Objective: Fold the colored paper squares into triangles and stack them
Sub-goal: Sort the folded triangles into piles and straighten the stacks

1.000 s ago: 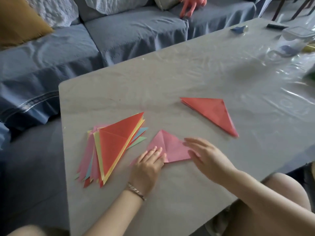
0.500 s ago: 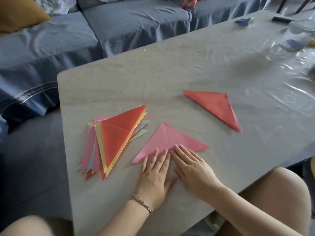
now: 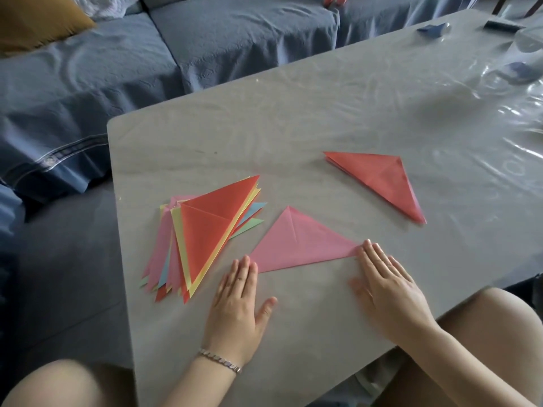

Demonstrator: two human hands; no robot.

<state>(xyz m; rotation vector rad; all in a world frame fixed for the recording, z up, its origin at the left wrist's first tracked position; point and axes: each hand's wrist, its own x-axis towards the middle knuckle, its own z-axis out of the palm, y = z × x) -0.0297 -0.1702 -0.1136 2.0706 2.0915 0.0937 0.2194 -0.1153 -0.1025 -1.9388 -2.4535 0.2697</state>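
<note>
Pink folded paper triangle (image 3: 296, 245) is lying on the grey table (image 3: 293, 127) beside a multicoloured stack of paper triangles (image 3: 205, 230). Left hand (image 3: 238, 304) and right hand (image 3: 388, 286), both flat and holding nothing, are pressing at its near corners, seemingly finishing the crease. Next, it needs lifting onto the stack.

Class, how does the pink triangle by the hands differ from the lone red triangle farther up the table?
The left hand and right hand rest fingertips at the pink triangle's near corners; the red triangle lies untouched. The red triangle shows several layered edges; the pink triangle shows one crease. Both lie flat on the table.
</note>
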